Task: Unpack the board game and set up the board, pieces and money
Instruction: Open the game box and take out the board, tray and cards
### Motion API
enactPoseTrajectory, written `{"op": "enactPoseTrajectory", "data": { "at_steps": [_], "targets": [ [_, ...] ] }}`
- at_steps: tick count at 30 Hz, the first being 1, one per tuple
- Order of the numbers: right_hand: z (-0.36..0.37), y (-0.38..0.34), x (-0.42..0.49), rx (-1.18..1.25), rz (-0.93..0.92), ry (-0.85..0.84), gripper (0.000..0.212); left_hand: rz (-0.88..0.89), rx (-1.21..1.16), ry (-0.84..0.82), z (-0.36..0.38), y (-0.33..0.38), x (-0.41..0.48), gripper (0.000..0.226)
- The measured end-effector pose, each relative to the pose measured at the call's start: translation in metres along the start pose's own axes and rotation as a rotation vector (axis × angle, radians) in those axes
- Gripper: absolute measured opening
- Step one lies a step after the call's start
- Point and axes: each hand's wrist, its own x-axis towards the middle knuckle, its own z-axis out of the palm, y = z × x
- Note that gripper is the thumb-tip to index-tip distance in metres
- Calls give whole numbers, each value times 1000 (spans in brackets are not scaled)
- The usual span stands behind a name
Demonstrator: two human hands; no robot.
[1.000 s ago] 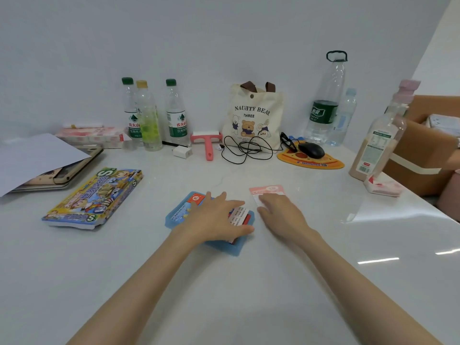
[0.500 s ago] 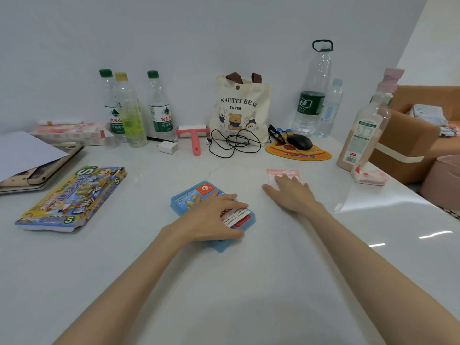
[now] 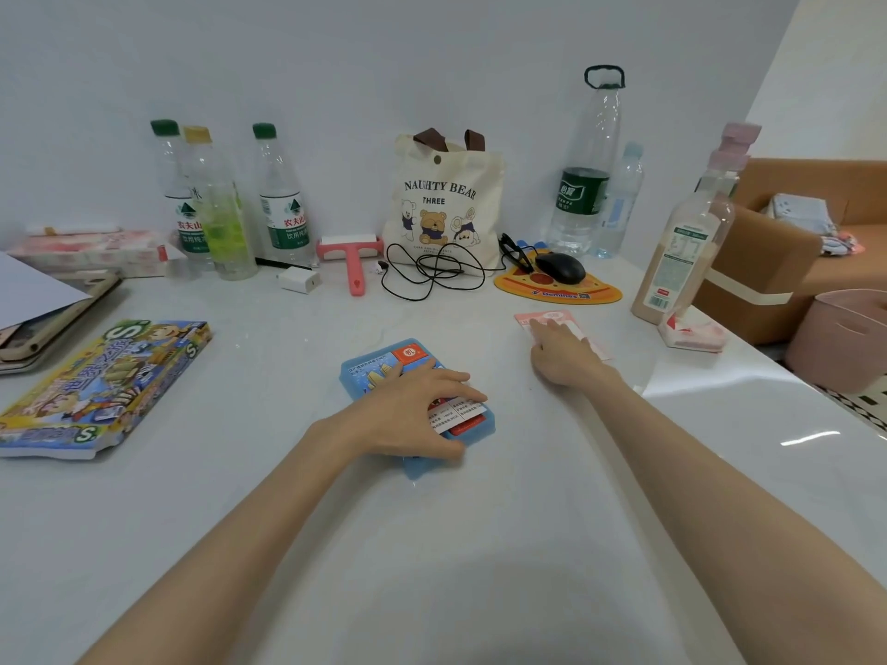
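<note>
the left hand [image 3: 413, 412] lies palm down on a blue tray [image 3: 357, 376] at the middle of the white table [image 3: 432, 544]. its fingers are spread and only slightly bent over the cards [image 3: 461, 410] in the tray and its thumb runs along the tray's near right edge, so it presses on the tray and does not clasp it. to the right and a little farther, the right hand [image 3: 564, 360] rests flat, fingers straight, on a small stack of pink notes [image 3: 561, 319], whose far edge shows past the fingertips. tray and notes lie near each other but apart. the game box [image 3: 110, 381] lies flat well to the left, its near end bent and partly open, and nothing touches it. farther left a white sheet [image 3: 29, 290] covers some flat devices [image 3: 48, 324]. along the far wall, from left to right, stand a pink pack [image 3: 86, 247], three bottles [image 3: 283, 208], a white charger [image 3: 298, 280], a pink roller [image 3: 353, 254], a bear tote [image 3: 446, 204] with a black cable [image 3: 432, 271] coiled just in front of it, a mouse [image 3: 560, 267] on a pizza-shaped pad [image 3: 576, 294], a tall clear bottle [image 3: 588, 175] and a smaller one [image 3: 621, 204] beside it. at the right edge a tan drink bottle [image 3: 681, 252] stands just behind a small packet [image 3: 691, 331]. off the table to the right are a cardboard box [image 3: 768, 261] and a pink bin [image 3: 845, 338].
</note>
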Motion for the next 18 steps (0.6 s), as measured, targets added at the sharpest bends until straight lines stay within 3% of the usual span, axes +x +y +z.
{"op": "enactPoseTrajectory", "data": {
  "at_steps": [7, 12, 18],
  "targets": [
    [-5, -11, -10, 109, -34, 163, 57, 49, -95, 130, 0, -2, -8, 51],
    [-10, -49, -38, 317, -205, 280, 43, -44, -421, 445, -18, -11, -18, 27],
    [7, -91, -77, 481, -250, 37, 42, -271, -541, 581, -27, -38, -44, 30]
  ]
}}
